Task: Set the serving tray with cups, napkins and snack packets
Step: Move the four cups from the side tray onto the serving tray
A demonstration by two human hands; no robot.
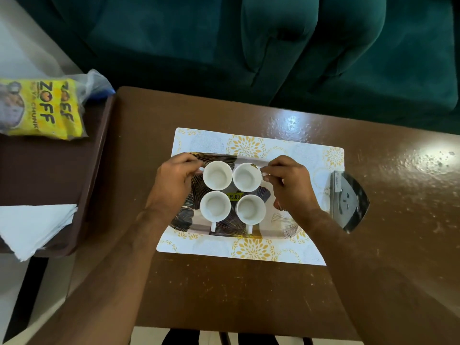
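Note:
Several white cups stand in a square on a patterned serving tray (282,220) that lies on a floral placemat (249,143). My left hand (174,180) pinches the handle of the far-left cup (217,175). At the same time my right hand (290,185) pinches the handle of the far-right cup (247,177). The two near cups (215,206) (250,209) point their handles toward me. Yellow snack packets (42,108) and a stack of white napkins (32,227) lie on a brown tray (94,150) at the left.
The placemat rests on a brown table (224,290). A metal socket plate (348,200) is set into the table right of the mat. A green sofa (273,46) stands beyond the far edge. A clear plastic bag (95,82) lies behind the packets.

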